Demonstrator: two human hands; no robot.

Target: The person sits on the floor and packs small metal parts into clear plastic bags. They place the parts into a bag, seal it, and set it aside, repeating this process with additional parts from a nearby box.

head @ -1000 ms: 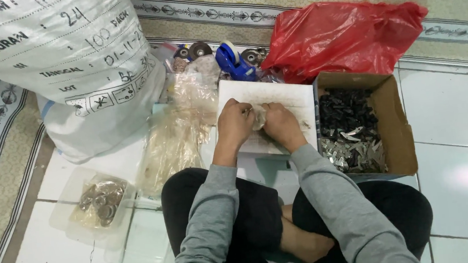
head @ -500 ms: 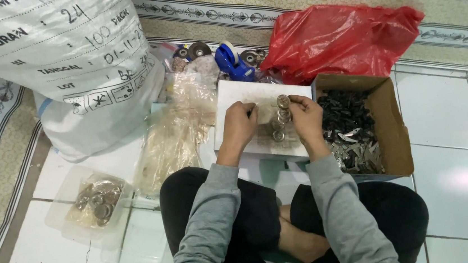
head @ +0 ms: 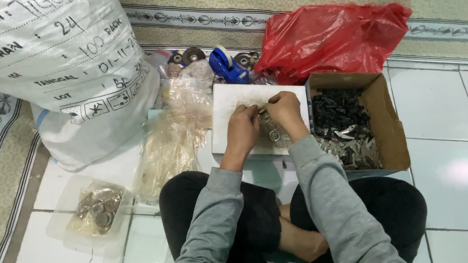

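Observation:
I sit cross-legged on a tiled floor in grey sleeves. My left hand point(head: 243, 128) and my right hand point(head: 284, 110) are close together over a flat white box point(head: 226, 101). Both pinch a small clear plastic bag point(head: 270, 129) holding round metal pieces that hangs between them. Just right of my right hand stands an open cardboard box point(head: 386, 121) filled with small dark and silvery metal parts.
A big white sack point(head: 65, 67) stands at left, a red plastic bag point(head: 330, 38) behind the cardboard box. A pile of clear bags point(head: 175, 136) lies left of the white box. A clear container with bagged metal discs point(head: 97, 208) sits front left. A blue tape dispenser point(head: 227, 65) lies behind.
My hands came apart over the white box, then drew together again slightly left, with the small bag of metal pieces now hanging between them.

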